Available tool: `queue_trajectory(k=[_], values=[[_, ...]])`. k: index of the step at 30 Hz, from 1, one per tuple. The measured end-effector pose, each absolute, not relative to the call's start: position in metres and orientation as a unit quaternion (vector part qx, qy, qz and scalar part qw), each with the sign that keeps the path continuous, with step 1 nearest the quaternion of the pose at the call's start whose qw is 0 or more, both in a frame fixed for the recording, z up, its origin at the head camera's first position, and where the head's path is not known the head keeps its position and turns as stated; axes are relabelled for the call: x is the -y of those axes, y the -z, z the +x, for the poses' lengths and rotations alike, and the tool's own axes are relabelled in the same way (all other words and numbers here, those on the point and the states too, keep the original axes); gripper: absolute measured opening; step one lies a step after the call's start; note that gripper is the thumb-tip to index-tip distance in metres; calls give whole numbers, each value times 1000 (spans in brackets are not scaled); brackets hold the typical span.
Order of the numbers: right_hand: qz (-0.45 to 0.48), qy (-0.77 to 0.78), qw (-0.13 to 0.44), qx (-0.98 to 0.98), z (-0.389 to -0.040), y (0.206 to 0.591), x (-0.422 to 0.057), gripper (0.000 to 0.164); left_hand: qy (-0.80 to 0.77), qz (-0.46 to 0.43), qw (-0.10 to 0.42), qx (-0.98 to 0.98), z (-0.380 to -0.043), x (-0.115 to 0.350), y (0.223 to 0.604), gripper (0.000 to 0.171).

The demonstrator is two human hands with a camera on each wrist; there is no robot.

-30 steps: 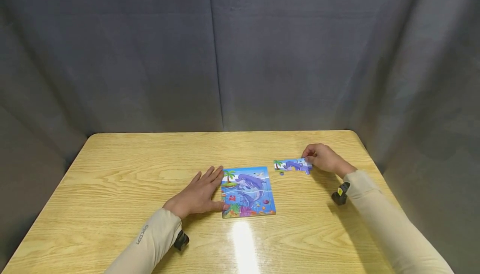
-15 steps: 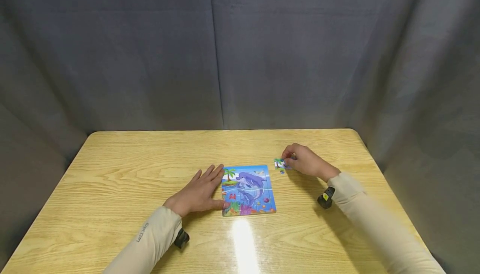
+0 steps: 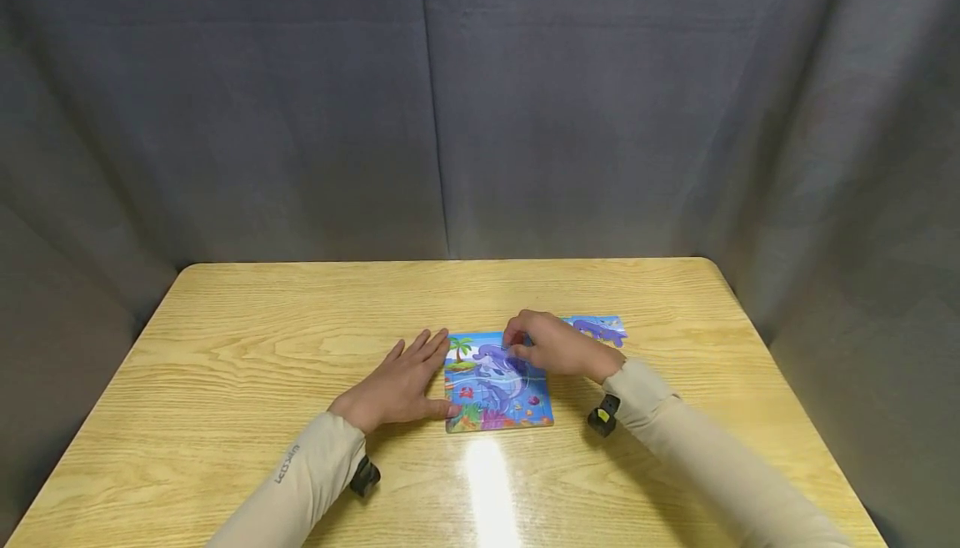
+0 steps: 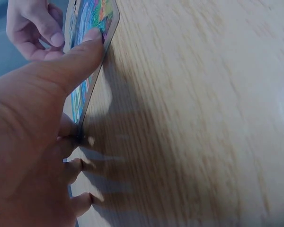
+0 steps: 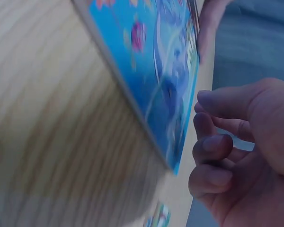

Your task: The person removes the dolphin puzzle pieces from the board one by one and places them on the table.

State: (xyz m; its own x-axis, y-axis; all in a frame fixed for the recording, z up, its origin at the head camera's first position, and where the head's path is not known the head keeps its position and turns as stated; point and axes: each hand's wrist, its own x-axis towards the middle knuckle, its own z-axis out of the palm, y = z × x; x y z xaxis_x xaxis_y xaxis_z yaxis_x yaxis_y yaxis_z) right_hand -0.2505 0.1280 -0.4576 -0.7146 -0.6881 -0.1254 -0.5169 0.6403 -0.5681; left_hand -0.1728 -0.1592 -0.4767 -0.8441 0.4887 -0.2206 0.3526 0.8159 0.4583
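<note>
A square dolphin jigsaw puzzle (image 3: 498,402) lies flat on the wooden table in the head view. My left hand (image 3: 397,385) rests along its left side with fingers spread. The left thumb (image 4: 87,47) lies over the puzzle's near corner, while the other fingertips touch the table by its edge. Over the upper right part of the puzzle hovers my right hand (image 3: 558,344), hiding that area. In the right wrist view its fingers (image 5: 213,146) are loosely bent close beside the puzzle's edge, with nothing seen between thumb and fingers.
A joined group of loose puzzle pieces (image 3: 600,329) lies right of the puzzle, partly behind the right hand. The wooden table (image 3: 247,323) ends at a grey curtain (image 3: 315,114). Glare (image 3: 487,481) shines on the tabletop in front of the puzzle.
My right hand has travelled left, from the right end of the loose pieces, across them, to above the puzzle. The pieces stay where they were. The left hand has kept its place.
</note>
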Motion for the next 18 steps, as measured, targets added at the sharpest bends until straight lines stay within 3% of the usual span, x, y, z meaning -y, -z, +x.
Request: queue_trajectory(k=[18], values=[[-376,219,194,-879,-238,460,-85,15,-201,226,164,-939,-173,159,475,104]])
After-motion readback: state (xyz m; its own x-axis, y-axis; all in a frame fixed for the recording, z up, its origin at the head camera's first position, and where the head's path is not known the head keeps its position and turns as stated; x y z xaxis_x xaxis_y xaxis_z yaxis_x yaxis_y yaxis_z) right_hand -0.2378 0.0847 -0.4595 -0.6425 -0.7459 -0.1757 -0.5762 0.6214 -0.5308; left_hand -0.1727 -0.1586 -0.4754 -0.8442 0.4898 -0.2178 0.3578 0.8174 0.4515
